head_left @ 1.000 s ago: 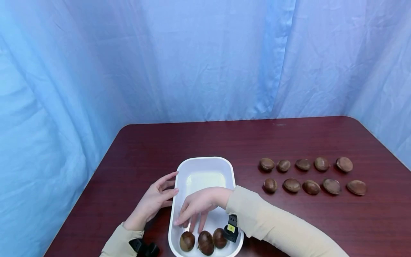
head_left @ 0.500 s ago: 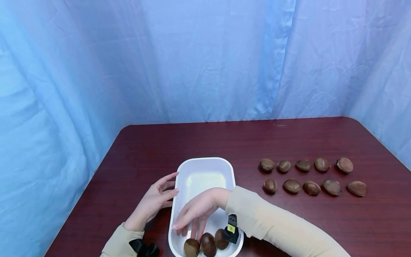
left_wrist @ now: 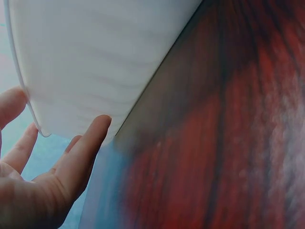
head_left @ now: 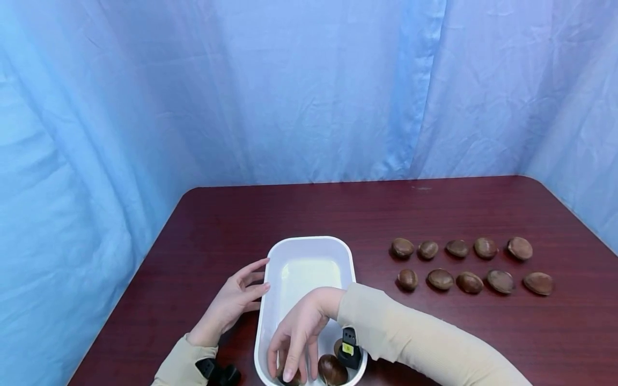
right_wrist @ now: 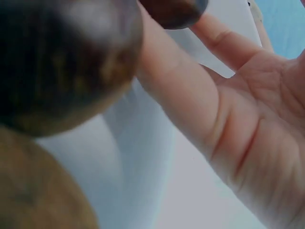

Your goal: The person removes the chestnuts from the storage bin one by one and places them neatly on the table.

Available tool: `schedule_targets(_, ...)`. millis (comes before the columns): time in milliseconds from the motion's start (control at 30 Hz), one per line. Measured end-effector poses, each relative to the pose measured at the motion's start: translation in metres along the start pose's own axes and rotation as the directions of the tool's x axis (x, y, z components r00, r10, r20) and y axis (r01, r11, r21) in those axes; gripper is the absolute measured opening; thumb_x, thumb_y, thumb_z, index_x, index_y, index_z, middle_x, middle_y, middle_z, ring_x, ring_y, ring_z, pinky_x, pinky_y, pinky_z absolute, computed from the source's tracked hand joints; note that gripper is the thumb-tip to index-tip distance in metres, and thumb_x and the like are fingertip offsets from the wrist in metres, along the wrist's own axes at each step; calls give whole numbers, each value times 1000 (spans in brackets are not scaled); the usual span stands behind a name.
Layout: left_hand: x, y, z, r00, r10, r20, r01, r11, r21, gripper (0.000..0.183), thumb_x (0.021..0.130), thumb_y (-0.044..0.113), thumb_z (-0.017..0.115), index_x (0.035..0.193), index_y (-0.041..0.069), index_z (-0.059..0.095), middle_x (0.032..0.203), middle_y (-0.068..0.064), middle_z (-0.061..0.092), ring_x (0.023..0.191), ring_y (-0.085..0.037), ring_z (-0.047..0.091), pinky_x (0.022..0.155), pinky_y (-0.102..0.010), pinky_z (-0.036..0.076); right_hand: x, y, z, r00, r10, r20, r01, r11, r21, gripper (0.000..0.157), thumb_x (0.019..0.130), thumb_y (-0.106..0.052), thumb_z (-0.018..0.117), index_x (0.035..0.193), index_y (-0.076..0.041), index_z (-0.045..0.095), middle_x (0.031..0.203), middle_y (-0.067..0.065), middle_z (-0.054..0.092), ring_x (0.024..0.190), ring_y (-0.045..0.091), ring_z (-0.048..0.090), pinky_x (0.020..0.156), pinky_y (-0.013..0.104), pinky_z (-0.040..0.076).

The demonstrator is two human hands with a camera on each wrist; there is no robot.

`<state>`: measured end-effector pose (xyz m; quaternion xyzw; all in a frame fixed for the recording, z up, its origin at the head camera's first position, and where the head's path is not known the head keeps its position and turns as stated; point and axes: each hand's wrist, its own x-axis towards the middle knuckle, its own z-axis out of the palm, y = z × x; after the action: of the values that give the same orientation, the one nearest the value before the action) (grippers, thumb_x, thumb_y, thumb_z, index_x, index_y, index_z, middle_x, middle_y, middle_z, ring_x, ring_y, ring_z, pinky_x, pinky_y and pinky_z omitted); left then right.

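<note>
A white tray (head_left: 310, 246) lies on the table, with brown chestnuts in its near end. My left hand (head_left: 232, 304) is at the tray's left side, fingers extended, fingertips touching the rim and outer wall. Inside the tray, my right hand (head_left: 300, 327) reaches down with thumb and fingers around a chestnut (right_wrist: 174, 10) in the near left corner; the hand partly covers it. Beside the hand lies a second chestnut (head_left: 333, 370). A third chestnut (head_left: 337, 347) is mostly hidden behind the black wrist camera. Close up, the right wrist view shows a large, dark, blurred chestnut (right_wrist: 66, 67).
Right of the tray, several chestnuts stand in two rows, a back row (head_left: 457, 248) and a front row (head_left: 469, 282). The dark red wooden table (head_left: 232, 220) ends at a blue curtain (head_left: 309, 107) behind and at the sides.
My right hand has moved towards the tray's near end and its thumb and fingers have closed around the left chestnut. The other chestnuts inside have shifted. My left hand has stayed put.
</note>
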<state>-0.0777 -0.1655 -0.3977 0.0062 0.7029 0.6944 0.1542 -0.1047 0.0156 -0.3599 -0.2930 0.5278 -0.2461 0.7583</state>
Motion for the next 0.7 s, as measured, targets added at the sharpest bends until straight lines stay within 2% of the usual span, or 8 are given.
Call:
schedule_targets(133, -1, -1, 0, 1000, 3, 3, -3, 1000, 0, 65, 91, 15, 64, 147, 6, 31, 133, -26, 44, 93, -10, 64, 75, -31, 56, 2, -1, 1, 1000, -13, 28, 12, 1000, 7, 21, 94, 7, 44, 111, -3, 50, 97, 1, 56, 79, 13, 61, 66, 28, 57)
schedule_targets(233, -1, 0, -1, 1000, 0, 6, 0, 1000, -6, 65, 91, 14, 63, 147, 6, 31, 134, -26, 44, 94, -10, 64, 76, -31, 56, 2, -1, 1, 999, -27, 38, 27, 1000, 3, 22, 92, 11, 45, 113, 4, 47, 94, 1, 55, 81, 9, 59, 66, 26, 56)
schedule_targets(400, -2, 1, -1, 1000, 6, 4, -6, 1000, 16, 64, 92, 16, 63, 146, 6, 32, 133, -27, 45, 93, -12, 64, 77, -32, 56, -4, -4, 0, 990, -134, -36, 133, 990, -45, 31, 89, 15, 51, 119, 13, 46, 97, -1, 57, 85, 8, 59, 72, 24, 56)
schedule_targets(500, -2, 2, -1, 1000, 15, 7, -15, 999, 37, 64, 91, 16, 63, 146, 6, 32, 133, -27, 45, 94, -13, 64, 78, -33, 56, -13, -7, -2, 970, -226, -88, 213, 967, -138, 33, 86, 13, 56, 119, 14, 49, 101, 0, 58, 85, 7, 61, 78, 23, 55)
schedule_targets(633, 0, 3, 0, 1000, 22, 15, -22, 999, 48, 64, 92, 16, 63, 147, 7, 32, 133, -27, 45, 96, -13, 63, 79, -33, 56, -34, -12, -6, 923, -352, -156, 285, 897, -339, 35, 85, 7, 62, 119, 9, 55, 108, 10, 62, 84, 2, 60, 82, 19, 50)
schedule_targets(700, 0, 3, 0, 1000, 22, 16, -23, 998, 52, 63, 92, 16, 62, 147, 7, 32, 133, -26, 45, 96, -14, 63, 79, -33, 56, -47, -16, -8, 894, -403, -194, 302, 864, -402, 37, 85, 4, 64, 121, 6, 56, 115, 15, 61, 85, 1, 61, 84, 18, 49)
